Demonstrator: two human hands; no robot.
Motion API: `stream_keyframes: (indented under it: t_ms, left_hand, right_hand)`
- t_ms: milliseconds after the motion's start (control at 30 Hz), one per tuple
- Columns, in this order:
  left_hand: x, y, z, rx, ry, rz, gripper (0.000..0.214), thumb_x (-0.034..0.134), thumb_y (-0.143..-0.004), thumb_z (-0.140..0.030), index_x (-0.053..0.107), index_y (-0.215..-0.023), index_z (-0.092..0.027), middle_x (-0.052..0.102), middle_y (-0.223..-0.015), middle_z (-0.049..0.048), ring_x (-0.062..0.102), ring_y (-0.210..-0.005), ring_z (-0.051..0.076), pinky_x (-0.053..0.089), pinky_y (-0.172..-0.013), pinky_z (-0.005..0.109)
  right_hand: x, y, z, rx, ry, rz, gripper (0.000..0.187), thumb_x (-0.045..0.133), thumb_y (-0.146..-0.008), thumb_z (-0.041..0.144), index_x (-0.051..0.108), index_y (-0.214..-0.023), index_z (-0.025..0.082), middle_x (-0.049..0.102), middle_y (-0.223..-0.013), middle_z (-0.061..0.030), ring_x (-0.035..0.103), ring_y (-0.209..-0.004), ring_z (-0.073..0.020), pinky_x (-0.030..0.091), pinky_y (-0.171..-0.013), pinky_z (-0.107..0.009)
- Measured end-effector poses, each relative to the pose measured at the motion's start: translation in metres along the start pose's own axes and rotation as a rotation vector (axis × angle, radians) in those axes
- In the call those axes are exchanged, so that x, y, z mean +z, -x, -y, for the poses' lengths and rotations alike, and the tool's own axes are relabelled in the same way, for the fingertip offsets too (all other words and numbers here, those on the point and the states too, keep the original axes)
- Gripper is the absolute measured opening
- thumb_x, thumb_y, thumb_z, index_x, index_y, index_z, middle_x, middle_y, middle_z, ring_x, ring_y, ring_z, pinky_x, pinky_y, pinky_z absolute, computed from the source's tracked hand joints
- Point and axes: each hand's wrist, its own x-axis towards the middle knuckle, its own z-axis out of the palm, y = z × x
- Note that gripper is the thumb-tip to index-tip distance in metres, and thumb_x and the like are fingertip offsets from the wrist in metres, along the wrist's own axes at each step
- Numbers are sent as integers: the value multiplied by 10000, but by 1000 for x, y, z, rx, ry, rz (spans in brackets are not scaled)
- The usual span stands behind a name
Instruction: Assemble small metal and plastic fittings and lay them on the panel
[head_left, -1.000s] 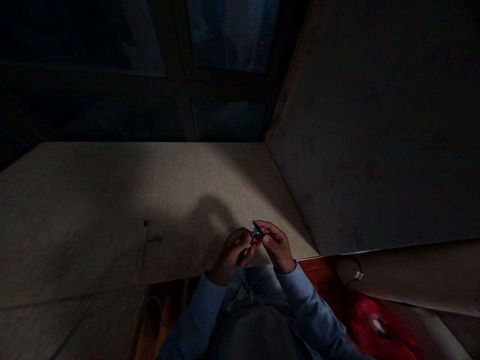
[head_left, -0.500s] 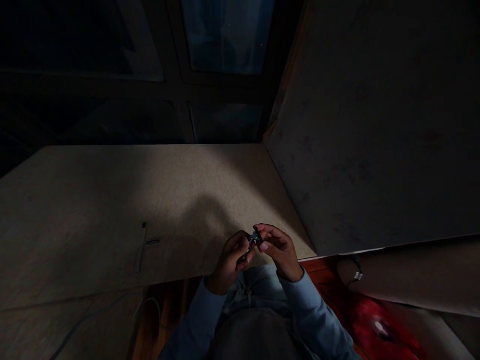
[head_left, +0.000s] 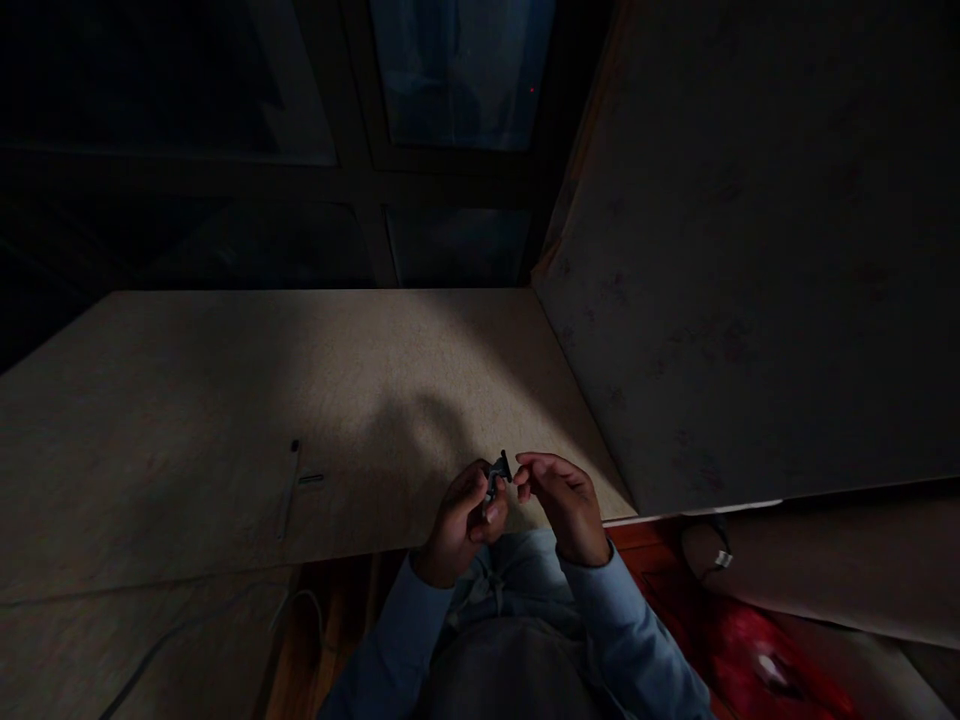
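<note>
Inscriptions in the head view: none legible. A small white tag (head_left: 723,559) on a dark cord (head_left: 721,527) at the right has the form of a label, but any print is too small to read; the pale patch (head_left: 769,664) on the red item (head_left: 739,640) below it is blurred beyond reading.

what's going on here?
A person sits or stands at a table in dim light. The left hand grips a small dark-ended object; the right hand is close beside it, apparently not touching. A thin rod and a short dark piece lie on the table, off to the left.
</note>
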Motion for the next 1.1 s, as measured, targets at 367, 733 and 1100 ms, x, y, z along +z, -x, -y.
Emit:
stream_keyframes:
  t_ms: [367,733,1100]
  left_hand:
    - [0,-4,7,9,-1,58,303,606,-915,-455,562,-885,-157,446,-577,-66,187,-353,15,178,-358,159]
    - [2,1,2,-55,-162,-32,342,594,-915,-488,525,-841,-162,449,-551,-68,200,-361,20,159,-357,163]
    - [-6,0,3,-114,-100,1,330,626,-888,-464,499,-820,-167,480,-543,-63,233,-335,19,174,-341,160]
  right_hand:
    - [-3,7,2,-25,143,74,299,747,-833,429,783,-1026,205,728,-803,-57,624,-659,-175,519,-657,-322]
    - [1,8,8,-49,246,154,418,817,-771,366,725,-1156,233,667,-813,-29,630,-760,-179,533,-782,-331]
    - [0,9,10,-44,230,159,372,803,-785,386,751,-1120,232,701,-803,-33,634,-725,-166,542,-723,-299]
